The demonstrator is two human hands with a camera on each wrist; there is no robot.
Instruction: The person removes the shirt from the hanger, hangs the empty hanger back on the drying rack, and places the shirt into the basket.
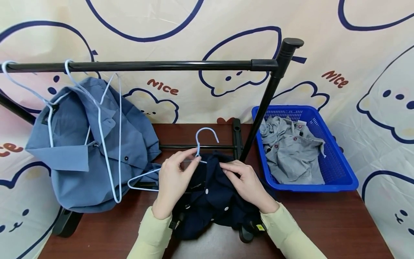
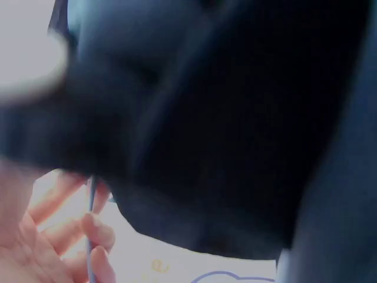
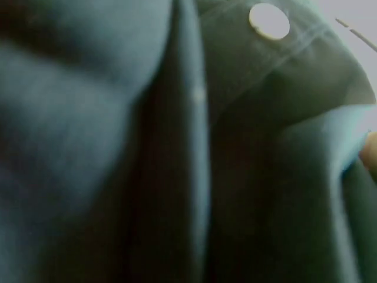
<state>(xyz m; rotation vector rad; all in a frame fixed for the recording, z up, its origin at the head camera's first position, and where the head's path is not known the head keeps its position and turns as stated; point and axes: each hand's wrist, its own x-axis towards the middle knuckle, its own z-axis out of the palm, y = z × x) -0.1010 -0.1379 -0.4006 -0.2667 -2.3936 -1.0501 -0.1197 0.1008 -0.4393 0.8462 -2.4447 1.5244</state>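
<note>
In the head view, my left hand (image 1: 173, 180) pinches a light blue hanger (image 1: 197, 138) between thumb and fingers, just below its hook. One corner of that hanger sticks out to the left. A navy button shirt (image 1: 215, 205) with white buttons lies bunched under both hands, over part of the hanger. My right hand (image 1: 249, 185) pinches the shirt's upper edge on the right side. Dark cloth fills most of the left wrist view, with fingers (image 2: 88, 233) around the hanger's wire at lower left. Close folds and a white button (image 3: 269, 21) show in the right wrist view.
A black rack bar (image 1: 161, 66) crosses the back, with its post (image 1: 266, 97) leaning at right. Blue garments (image 1: 136, 136) and light blue hangers (image 1: 100, 126) hang at left. Beyond the post, a blue basket (image 1: 339, 172) holds a grey shirt (image 1: 292, 154). All stand around a brown table (image 1: 323, 212).
</note>
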